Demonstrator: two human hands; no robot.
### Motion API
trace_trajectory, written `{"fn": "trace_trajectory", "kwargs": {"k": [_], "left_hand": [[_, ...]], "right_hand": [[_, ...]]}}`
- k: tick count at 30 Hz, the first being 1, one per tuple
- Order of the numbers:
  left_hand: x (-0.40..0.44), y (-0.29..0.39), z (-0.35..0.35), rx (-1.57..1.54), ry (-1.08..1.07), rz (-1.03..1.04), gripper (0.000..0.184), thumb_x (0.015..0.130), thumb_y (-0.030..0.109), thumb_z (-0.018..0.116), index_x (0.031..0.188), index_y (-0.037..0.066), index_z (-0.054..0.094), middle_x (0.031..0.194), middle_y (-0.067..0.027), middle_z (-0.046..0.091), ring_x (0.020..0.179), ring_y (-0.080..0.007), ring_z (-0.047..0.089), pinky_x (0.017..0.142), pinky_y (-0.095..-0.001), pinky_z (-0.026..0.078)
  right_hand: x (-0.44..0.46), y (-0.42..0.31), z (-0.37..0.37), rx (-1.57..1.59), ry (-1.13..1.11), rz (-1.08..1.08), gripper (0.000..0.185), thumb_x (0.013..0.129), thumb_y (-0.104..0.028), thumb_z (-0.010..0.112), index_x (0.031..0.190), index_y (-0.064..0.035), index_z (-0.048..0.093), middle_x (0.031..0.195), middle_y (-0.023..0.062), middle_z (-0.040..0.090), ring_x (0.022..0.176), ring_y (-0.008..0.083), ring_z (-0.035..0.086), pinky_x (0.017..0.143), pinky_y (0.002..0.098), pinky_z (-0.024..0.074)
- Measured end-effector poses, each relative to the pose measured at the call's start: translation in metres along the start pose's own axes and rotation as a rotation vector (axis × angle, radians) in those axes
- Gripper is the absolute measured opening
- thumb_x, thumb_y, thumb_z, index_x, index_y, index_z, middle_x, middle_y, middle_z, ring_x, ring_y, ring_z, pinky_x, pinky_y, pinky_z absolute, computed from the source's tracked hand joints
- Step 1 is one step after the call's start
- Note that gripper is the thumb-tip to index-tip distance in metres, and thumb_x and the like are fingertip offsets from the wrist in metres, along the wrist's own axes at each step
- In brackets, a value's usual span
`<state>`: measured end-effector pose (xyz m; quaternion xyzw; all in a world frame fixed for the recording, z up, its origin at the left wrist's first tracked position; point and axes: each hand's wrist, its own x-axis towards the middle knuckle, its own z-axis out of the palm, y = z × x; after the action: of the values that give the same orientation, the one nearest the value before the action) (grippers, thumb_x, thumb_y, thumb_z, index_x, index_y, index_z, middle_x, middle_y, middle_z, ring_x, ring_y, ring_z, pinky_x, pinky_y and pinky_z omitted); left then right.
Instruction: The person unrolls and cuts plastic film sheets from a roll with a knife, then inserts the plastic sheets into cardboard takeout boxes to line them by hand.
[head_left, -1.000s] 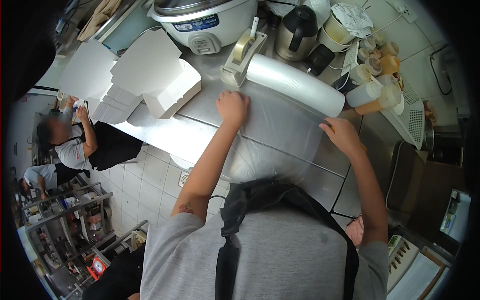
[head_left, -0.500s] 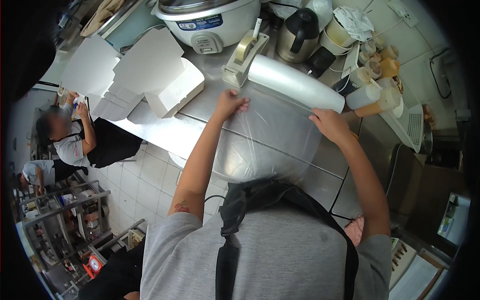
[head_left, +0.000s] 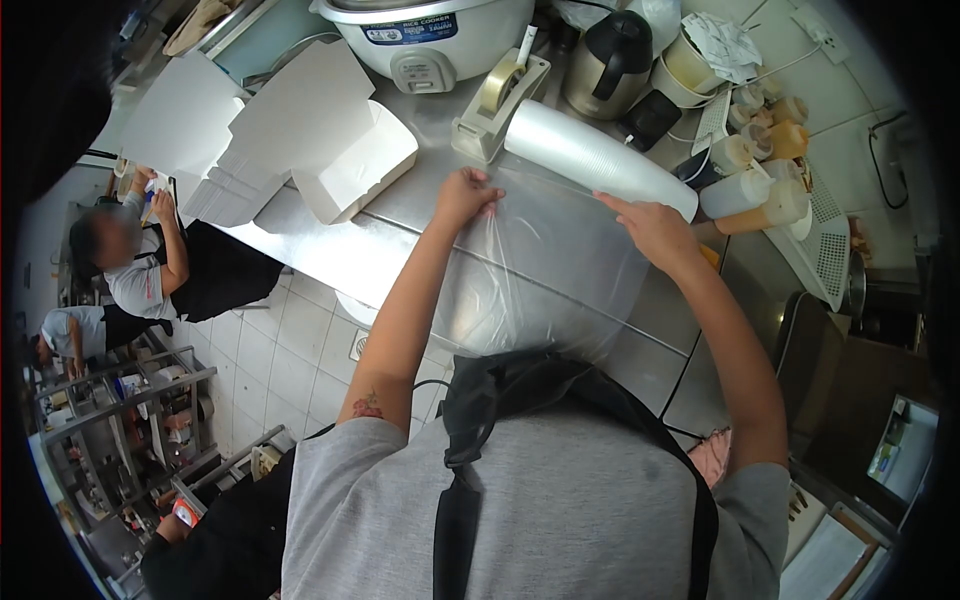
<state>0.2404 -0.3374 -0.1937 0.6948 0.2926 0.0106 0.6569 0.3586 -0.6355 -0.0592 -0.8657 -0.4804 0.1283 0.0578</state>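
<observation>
On the metal counter (head_left: 400,240), the left hand (head_left: 466,197) pinches clear plastic (head_left: 545,260).

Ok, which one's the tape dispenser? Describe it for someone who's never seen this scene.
Find the big white rice cooker at the top of the view. Below its right side, on the steel counter, a pale tape dispenser sits at the left end of the long plastic roll. Unlike its neighbours, it holds a small yellowish tape ring.
</observation>
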Motion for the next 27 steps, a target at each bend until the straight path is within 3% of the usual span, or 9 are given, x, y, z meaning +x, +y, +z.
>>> {"fn": "trace_trajectory", "kwargs": {"k": [27], "left_hand": [[0.001,0.007,-0.001,-0.016,-0.014,-0.071,0.045,0.073,0.005,0.083,0.090,0.007,0.042,0.062,-0.0095,0.064,0.048,-0.0165,0.064,0.038,-0.0256,0.049]], "right_hand": [[-0.026,0.005,-0.024,-0.140,-0.059,0.039,0.044,0.094,-0.015,0.053,0.135,-0.0303,0.052,0.089,0.0121,0.067,0.083,0.0322,0.066,0.072,0.0437,0.0534]]}}
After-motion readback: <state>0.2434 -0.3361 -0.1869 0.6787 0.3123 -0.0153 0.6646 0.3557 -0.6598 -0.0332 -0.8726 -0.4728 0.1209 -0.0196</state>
